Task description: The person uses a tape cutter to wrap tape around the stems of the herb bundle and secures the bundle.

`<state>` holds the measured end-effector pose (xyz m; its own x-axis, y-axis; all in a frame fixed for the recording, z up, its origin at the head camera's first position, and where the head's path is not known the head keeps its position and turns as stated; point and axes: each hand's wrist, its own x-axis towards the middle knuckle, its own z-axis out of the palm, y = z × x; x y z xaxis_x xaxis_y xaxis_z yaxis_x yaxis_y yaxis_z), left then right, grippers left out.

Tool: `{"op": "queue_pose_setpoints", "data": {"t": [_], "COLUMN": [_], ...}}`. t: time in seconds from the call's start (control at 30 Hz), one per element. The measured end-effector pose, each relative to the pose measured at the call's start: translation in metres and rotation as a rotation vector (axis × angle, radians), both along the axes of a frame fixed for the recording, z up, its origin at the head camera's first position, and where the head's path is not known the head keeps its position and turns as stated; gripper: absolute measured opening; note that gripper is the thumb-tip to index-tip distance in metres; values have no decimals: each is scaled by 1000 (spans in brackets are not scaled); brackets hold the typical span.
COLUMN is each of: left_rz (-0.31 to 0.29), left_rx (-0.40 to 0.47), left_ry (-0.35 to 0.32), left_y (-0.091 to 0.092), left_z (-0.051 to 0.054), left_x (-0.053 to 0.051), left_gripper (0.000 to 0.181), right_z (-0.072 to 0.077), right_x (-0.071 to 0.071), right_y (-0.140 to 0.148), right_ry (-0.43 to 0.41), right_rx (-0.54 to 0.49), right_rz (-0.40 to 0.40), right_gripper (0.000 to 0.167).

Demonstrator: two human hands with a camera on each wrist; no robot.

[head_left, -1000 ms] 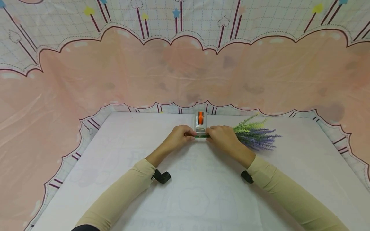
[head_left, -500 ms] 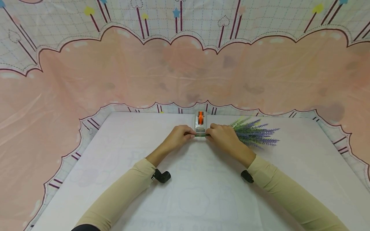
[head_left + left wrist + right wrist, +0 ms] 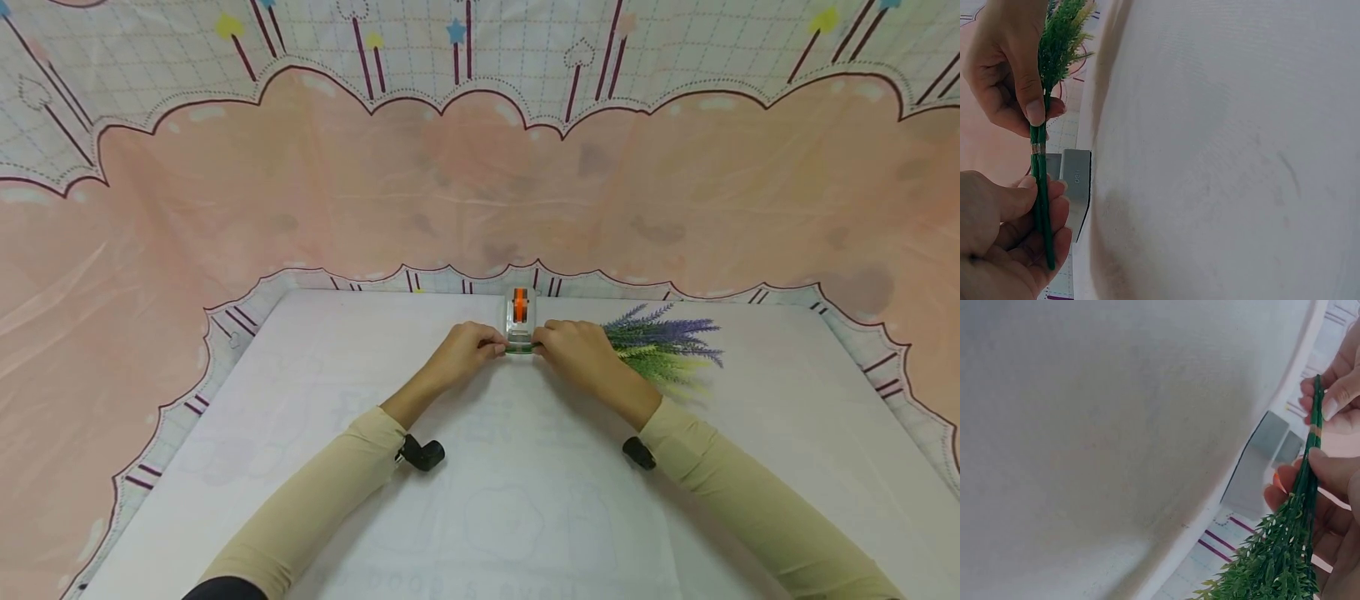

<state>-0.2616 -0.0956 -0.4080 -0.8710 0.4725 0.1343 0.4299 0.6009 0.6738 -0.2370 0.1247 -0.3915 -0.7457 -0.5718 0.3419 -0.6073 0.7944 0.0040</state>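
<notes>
A bunch of artificial lavender [image 3: 660, 333], with purple and yellow-green sprigs, lies sideways in the air between both hands, its flowers to the right. My left hand [image 3: 471, 348] pinches the lower ends of the green stems [image 3: 1045, 212] between thumb and fingers. Closer to the flowers, my right hand [image 3: 581, 350] pinches the same stems. Between the two hands a thin shiny band of tape [image 3: 1037, 149] goes round the stems. Just behind them stands a tape dispenser [image 3: 520, 325] with an orange-cored roll; its grey body shows in both wrist views.
A white tabletop [image 3: 480, 467] spreads below and in front of the hands. Past its back edge hangs a pink and white patterned cloth [image 3: 450, 192]. The dispenser stands close to that back edge.
The bunch has turned about its stems: purple sprigs now lie on the upper side and yellow-green ones below, reversed from a second ago. Both hands stay nearly in place.
</notes>
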Motion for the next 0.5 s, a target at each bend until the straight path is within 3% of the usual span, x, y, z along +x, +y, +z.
{"op": "queue_pose_setpoints", "data": {"t": [0.23,0.5], "left_rz": [11,46], "left_rx": [11,66], "left_ry": [-13,-51], "left_y": [1,2], "left_z": [0,-1], "left_x": [-2,-2], "left_gripper": [14,10], "right_z": [0,0], "right_x": [-2,-5], "right_y": [-2,-6], "right_ry": [-44,-69], "right_rx": [36,33], "right_rz": [-15,-63], "right_gripper": [22,13]}}
